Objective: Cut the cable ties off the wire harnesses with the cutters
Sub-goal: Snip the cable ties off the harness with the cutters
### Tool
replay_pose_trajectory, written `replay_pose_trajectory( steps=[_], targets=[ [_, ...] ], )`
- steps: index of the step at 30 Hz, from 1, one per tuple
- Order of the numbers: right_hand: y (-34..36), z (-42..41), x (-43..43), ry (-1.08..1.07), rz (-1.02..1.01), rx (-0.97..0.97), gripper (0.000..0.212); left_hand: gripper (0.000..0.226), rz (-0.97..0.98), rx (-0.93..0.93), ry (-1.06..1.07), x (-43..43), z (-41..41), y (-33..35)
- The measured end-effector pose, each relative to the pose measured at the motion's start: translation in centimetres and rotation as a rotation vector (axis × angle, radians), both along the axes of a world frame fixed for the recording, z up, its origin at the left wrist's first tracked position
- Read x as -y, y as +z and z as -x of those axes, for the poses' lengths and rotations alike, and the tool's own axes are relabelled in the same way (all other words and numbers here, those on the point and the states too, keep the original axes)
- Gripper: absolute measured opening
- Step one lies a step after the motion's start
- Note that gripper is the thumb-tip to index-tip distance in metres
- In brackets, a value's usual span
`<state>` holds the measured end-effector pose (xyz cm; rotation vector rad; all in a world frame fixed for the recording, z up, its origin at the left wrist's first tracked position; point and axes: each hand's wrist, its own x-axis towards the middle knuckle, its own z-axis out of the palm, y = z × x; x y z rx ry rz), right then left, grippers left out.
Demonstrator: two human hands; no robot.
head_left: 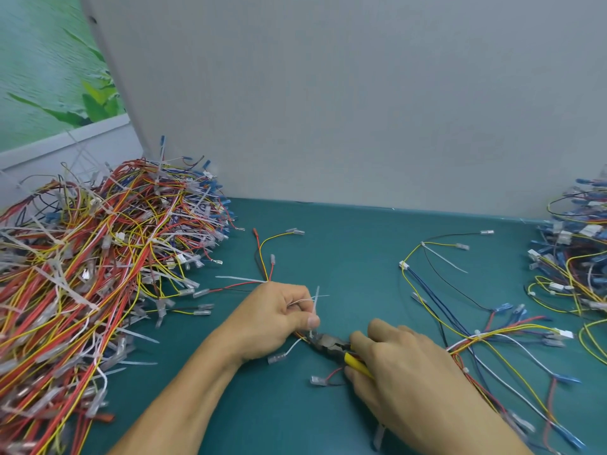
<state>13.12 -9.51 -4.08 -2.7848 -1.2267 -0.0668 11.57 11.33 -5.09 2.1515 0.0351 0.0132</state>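
Observation:
My left hand grips a small wire harness of red, yellow and white wires on the green table, its thumb pressing near a white cable tie that sticks up. My right hand holds the yellow-handled cutters. Their dark jaws point left and sit at the harness just under my left thumb. Whether the jaws are closed on the tie is hidden.
A big heap of tied harnesses fills the left side. Loose harnesses lie to the right, with another pile at the far right. A grey partition stands behind the green table.

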Motion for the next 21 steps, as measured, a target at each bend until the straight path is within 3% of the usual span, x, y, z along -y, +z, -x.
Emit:
replay_pose_trajectory(
  steps=[6, 10, 14, 18, 21],
  targets=[
    [0.5, -0.1, 0.1, -0.02, -0.03, 0.019, 0.029, 0.014, 0.06, 0.006, 0.029, 0.0, -0.1, -0.1],
    [0.8, -0.1, -0.2, -0.022, 0.002, 0.132, 0.032, 0.016, 0.062, -0.012, 0.017, -0.1, -0.1, 0.0],
    [0.7, -0.1, -0.2, -0.05, 0.048, 0.128, 0.042, 0.03, 0.02, 0.011, 0.009, 0.3, -0.2, 0.1],
    [1.0, -0.1, -0.4, -0.056, 0.056, 0.12, 0.042, 0.036, -0.054, 0.023, 0.071, 0.3, -0.4, 0.1],
    [0.9, -0.2, -0.4, -0.021, 0.017, 0.107, 0.032, 0.033, 0.058, 0.058, 0.174, 0.2, -0.6, 0.5]
  ],
)
